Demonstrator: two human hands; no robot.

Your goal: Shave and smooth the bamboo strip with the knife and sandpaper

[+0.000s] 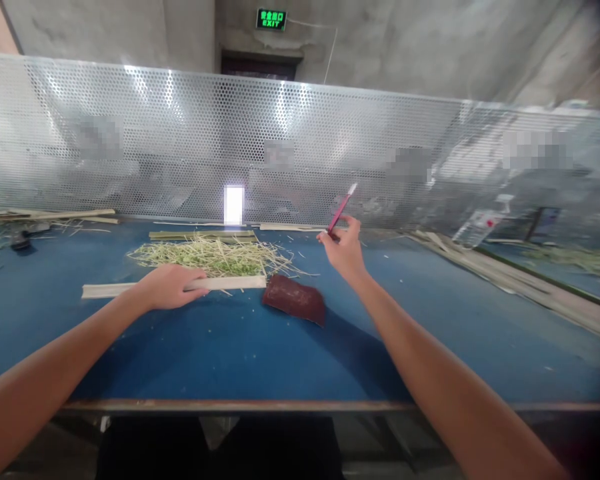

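My left hand is closed around a pale bamboo strip, which lies crosswise along the near side of a heap of shavings. Raised above the table to the right, my right hand pinches a slim pink-handled tool. Its whitish tip points up and away; I cannot tell whether that tip is a blade. Between the hands, a slightly curled reddish-brown sheet, like sandpaper, rests on the blue table. The pale green shavings are loose and thin.
A greenish strip lies behind the shavings. Beyond it stands a perforated metal screen with a bright upright rectangle before it. Long strips and a clear bottle are at right. A dark object sits far left.
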